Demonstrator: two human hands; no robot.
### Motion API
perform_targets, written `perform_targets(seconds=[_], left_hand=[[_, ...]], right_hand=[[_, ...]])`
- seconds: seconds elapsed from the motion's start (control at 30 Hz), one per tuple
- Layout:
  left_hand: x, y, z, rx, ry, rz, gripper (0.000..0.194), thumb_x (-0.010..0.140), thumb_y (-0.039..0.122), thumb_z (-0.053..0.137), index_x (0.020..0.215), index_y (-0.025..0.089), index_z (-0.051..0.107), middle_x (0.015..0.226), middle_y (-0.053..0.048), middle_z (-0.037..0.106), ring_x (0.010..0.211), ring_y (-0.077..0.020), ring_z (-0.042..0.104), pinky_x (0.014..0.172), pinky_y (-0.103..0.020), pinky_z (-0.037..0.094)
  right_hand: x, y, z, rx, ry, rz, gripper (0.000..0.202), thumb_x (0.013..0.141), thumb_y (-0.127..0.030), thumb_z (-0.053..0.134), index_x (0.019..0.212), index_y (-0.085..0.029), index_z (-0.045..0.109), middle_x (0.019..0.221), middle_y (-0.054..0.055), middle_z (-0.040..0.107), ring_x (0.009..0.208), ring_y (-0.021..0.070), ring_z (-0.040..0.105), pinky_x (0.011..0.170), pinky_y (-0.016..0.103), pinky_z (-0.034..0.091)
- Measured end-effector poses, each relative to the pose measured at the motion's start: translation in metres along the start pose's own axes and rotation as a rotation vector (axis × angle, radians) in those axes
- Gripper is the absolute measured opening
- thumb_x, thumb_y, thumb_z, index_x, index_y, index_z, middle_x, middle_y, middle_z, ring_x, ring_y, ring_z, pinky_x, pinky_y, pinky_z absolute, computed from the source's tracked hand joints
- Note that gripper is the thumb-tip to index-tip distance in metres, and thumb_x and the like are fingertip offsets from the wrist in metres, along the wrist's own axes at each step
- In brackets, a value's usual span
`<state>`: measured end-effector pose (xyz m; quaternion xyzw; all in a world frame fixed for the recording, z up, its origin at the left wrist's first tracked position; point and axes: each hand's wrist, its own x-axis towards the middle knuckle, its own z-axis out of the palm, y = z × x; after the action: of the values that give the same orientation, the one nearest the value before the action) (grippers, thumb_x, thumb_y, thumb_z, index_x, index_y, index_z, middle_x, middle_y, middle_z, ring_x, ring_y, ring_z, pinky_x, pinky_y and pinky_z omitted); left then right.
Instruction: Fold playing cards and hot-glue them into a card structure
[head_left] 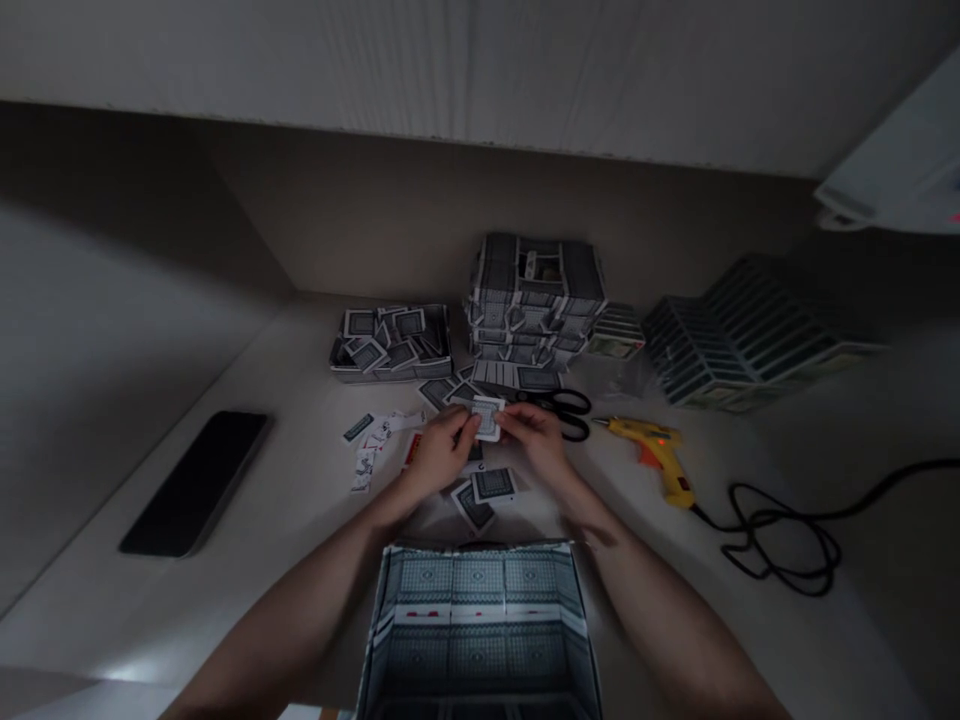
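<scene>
Between my two hands is a small playing card (487,418), its patterned back facing up. My left hand (444,445) pinches its left edge, and my right hand (534,436) grips its right edge. Loose playing cards (493,485) lie on the table just below the hands. Nearer to me stands an open box made of playing cards (478,612), its inner walls showing rows of card backs. Black scissors (574,402) rest right behind my right hand. Cut card scraps (365,460) are scattered left of my left hand.
A yellow glue gun (651,448) with a looped black cord (780,535) lies at right. At the back are a card-filled tray (390,372), a card-built structure (536,300) and stacked card packs (750,335). A black phone (196,485) lies at left; a shelf edge (450,140) overhangs.
</scene>
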<state>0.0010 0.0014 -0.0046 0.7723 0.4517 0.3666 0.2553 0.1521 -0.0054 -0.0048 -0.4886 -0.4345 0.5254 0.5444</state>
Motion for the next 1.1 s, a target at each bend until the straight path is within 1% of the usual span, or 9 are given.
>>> perform_targets(seconds=[0.13,0.27,0.53,0.7,0.77,0.87,0.97,1.03,1.1], left_hand=[[-0.0010,-0.0012,-0.0012,-0.040,-0.026,-0.064,0.035,0.087,0.032,0.039,0.056,0.017,0.045,0.057,0.002,0.046,0.058,-0.0105,0.047,0.056,-0.022,0.035],[-0.0020,-0.0008,-0.0027,-0.014,-0.050,-0.102,0.036,0.084,0.037,0.043,0.054,0.017,0.047,0.054,0.003,0.048,0.057,-0.0105,0.049,0.056,-0.022,0.035],[-0.0022,-0.0034,-0.0011,-0.025,-0.057,-0.104,0.033,0.085,0.034,0.042,0.058,0.018,0.052,0.059,0.001,0.055,0.061,-0.0115,0.053,0.058,-0.022,0.037],[-0.0022,-0.0039,-0.0002,-0.049,-0.048,-0.118,0.032,0.085,0.032,0.041,0.058,0.017,0.051,0.059,0.001,0.055,0.061,-0.0118,0.052,0.057,-0.022,0.038],[-0.0020,-0.0029,-0.0003,-0.066,-0.053,-0.110,0.031,0.085,0.031,0.041,0.058,0.017,0.051,0.059,0.001,0.054,0.061,-0.0115,0.052,0.057,-0.022,0.038],[-0.0012,-0.0009,-0.0012,-0.110,-0.066,-0.103,0.031,0.085,0.030,0.041,0.059,0.017,0.051,0.059,0.001,0.054,0.061,-0.0110,0.051,0.057,-0.021,0.038],[-0.0006,0.0002,-0.0021,-0.151,-0.069,-0.096,0.033,0.085,0.031,0.040,0.058,0.017,0.052,0.057,0.001,0.053,0.059,-0.0107,0.051,0.057,-0.021,0.038],[-0.0011,0.0000,-0.0022,-0.163,-0.067,-0.086,0.034,0.084,0.033,0.042,0.056,0.017,0.052,0.055,0.002,0.051,0.058,-0.0107,0.050,0.056,-0.022,0.038],[-0.0023,-0.0013,-0.0021,-0.171,-0.050,-0.091,0.036,0.083,0.035,0.044,0.053,0.017,0.052,0.052,0.002,0.049,0.056,-0.0105,0.049,0.056,-0.022,0.037]], right_hand=[[0.0012,0.0009,-0.0011,0.008,0.024,0.017,0.013,0.059,-0.030,0.069,0.061,-0.018,0.063,0.048,-0.005,0.054,0.046,0.0096,0.047,0.050,0.024,0.037],[0.0038,0.0034,-0.0021,0.026,0.065,0.011,0.016,0.057,-0.032,0.070,0.061,-0.019,0.062,0.050,-0.005,0.055,0.045,0.0095,0.046,0.049,0.024,0.036],[0.0048,0.0058,-0.0013,0.052,0.082,0.023,0.018,0.054,-0.032,0.072,0.060,-0.019,0.060,0.049,-0.006,0.054,0.044,0.0089,0.047,0.048,0.024,0.036],[0.0058,0.0055,-0.0029,0.050,0.045,0.042,0.020,0.054,-0.032,0.073,0.058,-0.019,0.058,0.050,-0.006,0.055,0.045,0.0092,0.048,0.049,0.024,0.037],[0.0063,0.0038,-0.0044,0.042,0.007,0.063,0.021,0.054,-0.033,0.073,0.059,-0.019,0.058,0.052,-0.005,0.055,0.045,0.0095,0.048,0.049,0.024,0.037],[0.0063,0.0006,-0.0065,-0.025,-0.077,0.063,0.021,0.061,-0.037,0.069,0.062,-0.019,0.059,0.054,-0.004,0.056,0.046,0.0099,0.049,0.050,0.024,0.038],[0.0056,-0.0002,-0.0068,-0.090,-0.134,0.038,0.023,0.066,-0.040,0.065,0.063,-0.018,0.059,0.052,-0.003,0.056,0.047,0.0100,0.049,0.051,0.024,0.038],[0.0051,0.0011,-0.0062,-0.093,-0.136,0.026,0.023,0.066,-0.041,0.065,0.066,-0.019,0.060,0.052,-0.004,0.055,0.046,0.0101,0.048,0.049,0.023,0.038],[0.0045,0.0030,-0.0059,-0.077,-0.107,0.011,0.023,0.065,-0.041,0.065,0.071,-0.020,0.062,0.053,-0.004,0.055,0.046,0.0102,0.048,0.048,0.023,0.038]])
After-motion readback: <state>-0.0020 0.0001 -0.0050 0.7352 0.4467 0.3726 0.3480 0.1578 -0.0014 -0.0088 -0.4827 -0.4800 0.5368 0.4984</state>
